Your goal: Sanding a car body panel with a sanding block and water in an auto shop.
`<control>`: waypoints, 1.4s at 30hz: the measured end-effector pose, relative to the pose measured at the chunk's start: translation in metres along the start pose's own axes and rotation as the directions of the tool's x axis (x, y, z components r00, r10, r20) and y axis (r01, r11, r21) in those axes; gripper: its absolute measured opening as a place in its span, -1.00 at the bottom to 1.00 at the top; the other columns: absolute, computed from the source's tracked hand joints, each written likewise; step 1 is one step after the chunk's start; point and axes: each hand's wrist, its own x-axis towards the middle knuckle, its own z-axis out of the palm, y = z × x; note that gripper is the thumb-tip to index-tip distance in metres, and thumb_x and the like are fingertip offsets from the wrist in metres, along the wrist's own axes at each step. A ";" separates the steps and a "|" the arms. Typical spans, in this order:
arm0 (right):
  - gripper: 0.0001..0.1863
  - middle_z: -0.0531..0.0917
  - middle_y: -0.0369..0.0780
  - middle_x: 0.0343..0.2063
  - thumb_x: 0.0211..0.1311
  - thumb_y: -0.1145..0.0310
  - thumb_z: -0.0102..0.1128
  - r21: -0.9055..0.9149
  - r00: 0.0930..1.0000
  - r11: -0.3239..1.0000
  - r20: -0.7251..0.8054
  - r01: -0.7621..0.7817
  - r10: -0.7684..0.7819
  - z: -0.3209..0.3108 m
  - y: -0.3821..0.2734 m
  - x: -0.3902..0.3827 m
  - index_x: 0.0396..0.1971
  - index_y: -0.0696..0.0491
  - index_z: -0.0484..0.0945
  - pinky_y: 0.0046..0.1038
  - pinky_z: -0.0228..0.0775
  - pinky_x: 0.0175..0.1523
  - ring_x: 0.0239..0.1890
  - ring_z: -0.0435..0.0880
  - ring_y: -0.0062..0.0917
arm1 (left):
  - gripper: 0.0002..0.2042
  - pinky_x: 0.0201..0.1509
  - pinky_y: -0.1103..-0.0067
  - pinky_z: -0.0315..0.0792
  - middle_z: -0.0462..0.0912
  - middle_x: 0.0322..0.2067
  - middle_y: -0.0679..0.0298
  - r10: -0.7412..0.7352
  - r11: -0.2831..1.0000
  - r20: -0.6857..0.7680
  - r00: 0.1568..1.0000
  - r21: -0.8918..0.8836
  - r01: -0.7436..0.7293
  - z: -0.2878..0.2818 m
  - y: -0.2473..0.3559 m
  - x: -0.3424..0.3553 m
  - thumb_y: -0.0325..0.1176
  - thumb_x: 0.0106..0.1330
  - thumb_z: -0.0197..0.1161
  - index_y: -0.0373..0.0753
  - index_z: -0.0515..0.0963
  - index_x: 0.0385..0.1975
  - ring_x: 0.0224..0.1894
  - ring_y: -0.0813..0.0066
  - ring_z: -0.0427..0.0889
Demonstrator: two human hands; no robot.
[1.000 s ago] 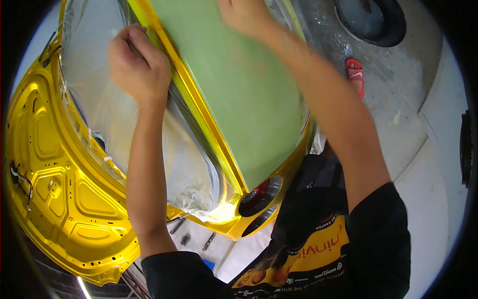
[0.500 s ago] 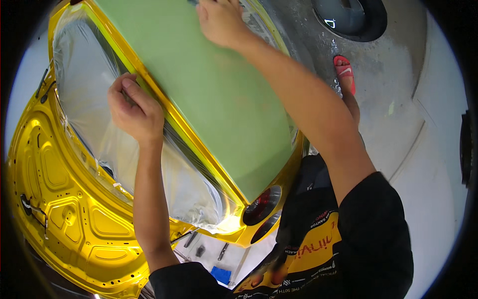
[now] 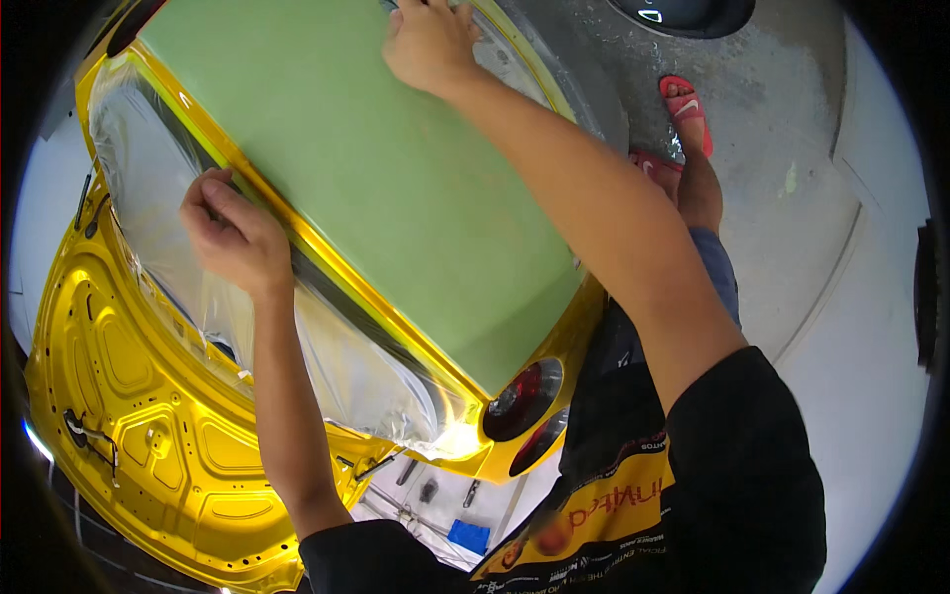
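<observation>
A broad, matte light-green panel (image 3: 327, 168) of a yellow car fills the middle. At its far edge, my right hand (image 3: 432, 48) presses down with bent fingers. A small dark grey-blue edge shows beside those fingers; most of whatever it belongs to is hidden. My left hand (image 3: 240, 236) is curled into a loose fist, with nothing visible in it. It hovers over the clear plastic film (image 3: 158, 148) that covers the car's opening, close to the yellow rim (image 3: 247, 168) bordering the panel.
A raised yellow lid (image 3: 148, 436) stands at the left. Round red tail lights (image 3: 524, 399) sit at the panel's near corner. A blue piece (image 3: 469, 536) and dark tools lie below. On the wet floor at right are feet in red slides (image 3: 693, 114) and a black tub (image 3: 683, 15).
My left hand has shifted left and slightly down. My right hand has moved slightly left across the panel's far edge. The view has shifted, and a second red slide now shows.
</observation>
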 end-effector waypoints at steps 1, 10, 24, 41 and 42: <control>-0.49 0.54 -0.04 0.10 0.27 0.45 0.16 0.003 0.999 1.000 -0.053 0.002 -0.002 -0.001 -0.002 -0.019 0.25 0.08 0.44 0.07 0.25 0.20 0.12 0.50 -0.08 | -0.81 -0.19 0.48 0.56 0.74 -0.25 0.16 -0.007 1.000 -0.002 1.000 0.001 0.007 -0.002 -0.007 -0.003 -0.36 0.56 0.07 -0.34 0.58 -0.20 -0.27 0.32 0.71; -0.39 0.51 0.05 0.14 0.27 0.47 0.18 -0.058 0.971 0.970 -0.058 -0.237 0.234 -0.072 0.009 -0.210 0.36 0.09 0.41 -0.01 0.16 0.34 0.20 0.47 -0.04 | -0.78 -0.15 0.44 0.58 0.76 -0.27 0.17 -0.043 0.999 -0.018 0.999 0.012 0.043 -0.007 -0.017 -0.002 -0.32 0.56 0.08 -0.33 0.59 -0.21 -0.25 0.25 0.73; -0.36 0.51 0.05 0.08 0.18 0.51 0.18 -0.082 0.988 0.988 -0.096 -0.129 0.121 -0.058 -0.003 -0.176 0.35 0.04 0.43 0.01 0.22 0.25 0.16 0.45 -0.03 | -0.78 -0.21 0.44 0.57 0.78 -0.32 0.26 -0.017 0.997 -0.061 0.998 0.077 0.022 -0.012 -0.017 -0.004 -0.27 0.51 0.14 -0.26 0.67 -0.25 -0.33 0.31 0.73; -0.47 0.52 -0.06 0.12 0.29 0.48 0.18 0.146 0.928 0.917 -0.015 0.370 -0.372 -0.027 0.009 -0.032 0.29 0.00 0.51 -0.11 0.27 0.19 0.02 0.50 -0.13 | -0.80 -0.26 0.49 0.55 0.75 -0.38 0.14 -0.015 0.997 -0.053 0.998 -0.078 0.011 -0.001 -0.008 -0.001 -0.37 0.52 0.12 -0.36 0.61 -0.26 -0.39 0.34 0.71; -0.49 0.53 -0.07 0.11 0.29 0.49 0.18 0.138 0.958 0.950 0.025 0.281 -0.287 -0.029 -0.006 -0.064 0.27 0.01 0.53 -0.13 0.27 0.20 0.03 0.51 -0.16 | -0.81 -0.29 0.48 0.53 0.75 -0.38 0.14 -0.004 0.997 -0.078 0.997 -0.074 -0.001 -0.002 -0.014 -0.006 -0.38 0.52 0.12 -0.36 0.61 -0.26 -0.41 0.34 0.70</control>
